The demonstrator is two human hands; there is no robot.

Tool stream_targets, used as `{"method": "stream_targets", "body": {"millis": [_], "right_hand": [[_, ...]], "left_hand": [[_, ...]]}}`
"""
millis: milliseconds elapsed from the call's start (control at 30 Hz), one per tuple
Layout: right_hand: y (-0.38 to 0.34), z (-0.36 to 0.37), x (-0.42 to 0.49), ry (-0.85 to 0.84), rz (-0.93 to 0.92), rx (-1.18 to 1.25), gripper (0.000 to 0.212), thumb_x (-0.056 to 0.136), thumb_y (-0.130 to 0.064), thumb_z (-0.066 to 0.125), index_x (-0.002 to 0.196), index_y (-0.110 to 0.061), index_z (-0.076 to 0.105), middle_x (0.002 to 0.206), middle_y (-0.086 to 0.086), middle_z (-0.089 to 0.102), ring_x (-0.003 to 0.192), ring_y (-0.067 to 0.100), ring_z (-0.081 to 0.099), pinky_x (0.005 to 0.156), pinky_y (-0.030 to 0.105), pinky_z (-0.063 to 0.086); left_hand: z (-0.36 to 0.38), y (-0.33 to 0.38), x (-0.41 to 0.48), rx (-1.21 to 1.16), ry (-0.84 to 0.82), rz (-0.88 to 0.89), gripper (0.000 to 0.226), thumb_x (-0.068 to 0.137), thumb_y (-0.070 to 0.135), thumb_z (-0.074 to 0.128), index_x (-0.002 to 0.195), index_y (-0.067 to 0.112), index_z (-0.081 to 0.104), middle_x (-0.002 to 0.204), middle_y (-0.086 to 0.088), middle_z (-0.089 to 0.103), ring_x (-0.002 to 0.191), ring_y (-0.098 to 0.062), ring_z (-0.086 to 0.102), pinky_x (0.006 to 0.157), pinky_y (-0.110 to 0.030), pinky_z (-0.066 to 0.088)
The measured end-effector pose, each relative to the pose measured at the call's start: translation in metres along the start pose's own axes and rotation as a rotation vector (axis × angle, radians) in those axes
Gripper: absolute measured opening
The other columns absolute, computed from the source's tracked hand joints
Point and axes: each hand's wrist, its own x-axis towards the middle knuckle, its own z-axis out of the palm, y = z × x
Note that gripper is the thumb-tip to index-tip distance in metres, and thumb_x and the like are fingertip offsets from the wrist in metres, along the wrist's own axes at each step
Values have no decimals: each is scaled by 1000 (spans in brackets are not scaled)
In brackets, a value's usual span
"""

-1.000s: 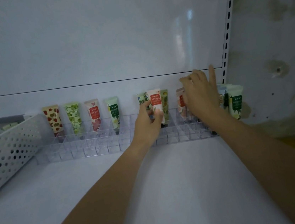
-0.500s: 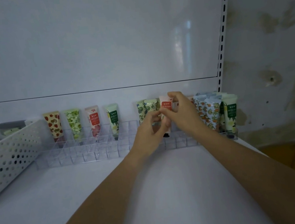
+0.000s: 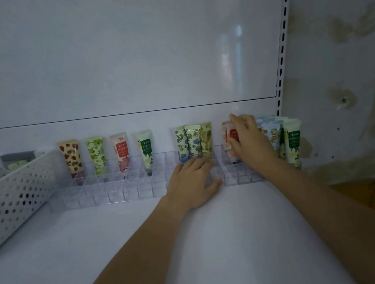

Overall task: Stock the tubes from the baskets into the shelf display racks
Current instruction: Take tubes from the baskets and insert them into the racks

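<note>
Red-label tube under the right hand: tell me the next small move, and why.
Probably ease the red-label tube straight down until its cap seats in the back cell, then release the grip. The right hand holds the tube near its top, its cap end is low in the clear rack's back row, and the left hand lies flat on the rack's front, apparently steadying it.
</note>
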Motion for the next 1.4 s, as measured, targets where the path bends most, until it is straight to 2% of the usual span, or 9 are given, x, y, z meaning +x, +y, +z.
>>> {"method": "stream_targets", "body": {"millis": [167,267,400,600,800,900,1067,1167,1400], "right_hand": [[-3,5,-2,-38,-61,-251,59,97,-15,43,148,-6,14,154,16,13,139,31,19,108,42,27],[-16,0,-4,29,-130,-248,55,94,-9,45,144,-3,24,151,22,22,139,37,22,110,47,25],[-46,-3,-9,22,-247,-176,49,92,-8,51,138,0,37,144,25,34,134,41,31,110,48,26],[-129,9,-8,-51,-394,29,44,93,-14,51,135,-4,43,142,21,39,131,38,36,110,45,26],[-260,38,10,-303,-533,247,45,99,-26,39,142,-17,34,150,4,29,137,19,23,110,27,17],[-317,46,15,-392,-540,376,41,99,-29,39,139,-18,39,144,3,37,132,18,31,105,26,23],[-377,56,26,-566,-508,439,40,98,-35,40,134,-18,45,136,1,50,122,12,46,87,17,31],[-399,64,34,-709,-489,373,39,97,-38,42,131,-21,48,133,0,51,120,15,48,91,22,35],[-421,80,32,-879,-448,256,34,90,-40,55,113,-18,67,117,-2,64,106,15,57,96,30,43]], "left_hand": [[-1,3,-1,-36,4,-24,55,94,50,36,143,25,31,154,8,24,142,-12,18,115,-36,13],[-10,2,-1,-74,73,-61,51,97,44,34,141,18,36,151,4,32,139,-13,25,113,-33,20],[-47,-19,-4,81,136,-32,43,97,38,34,131,14,47,137,-2,49,128,-17,42,102,-32,32],[-146,-105,-42,175,160,-135,40,97,34,36,133,18,47,136,-3,50,125,-21,45,98,-34,37],[-226,-215,-109,198,36,-356,32,97,27,41,126,18,51,129,-4,53,110,-20,52,91,-35,41],[-245,-260,-135,164,-37,-392,27,94,21,48,119,16,56,122,-2,59,92,-12,49,83,-26,38],[-253,-308,-160,93,-365,-414,22,86,18,62,108,19,60,113,0,64,97,-14,60,87,-29,48],[-250,-322,-167,-8,-496,-373,17,83,20,67,99,25,62,107,2,69,98,-15,65,92,-29,47],[-246,-335,-162,-26,-673,-303,29,82,38,66,110,28,65,114,8,65,104,-10,62,98,-29,41]]}}
